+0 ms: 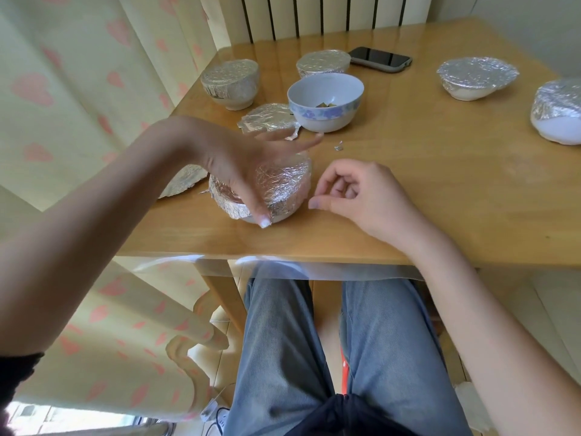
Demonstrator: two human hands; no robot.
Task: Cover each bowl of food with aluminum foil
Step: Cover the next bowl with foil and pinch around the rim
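A foil-covered bowl (283, 184) sits near the table's front edge. My left hand (248, 162) lies over it with fingers spread and fairly straight, thumb down against the foil at the bowl's near side. My right hand (355, 193) rests on the table just right of that bowl, fingers loosely curled and holding nothing. Behind stands an uncovered white bowl with a blue floral band (325, 100), a little food at its bottom. A loose crumpled foil sheet (267, 118) lies left of it. Another foil piece (182, 184) lies at the table's left edge.
Several other foil-covered bowls stand around: back left (231, 83), back middle (323, 62), back right (478, 77), far right (556, 110). A dark phone (380, 59) lies at the back. A small foil scrap (338, 147) is on the wooden table (440, 184). A heart-patterned curtain (63, 89) hangs left.
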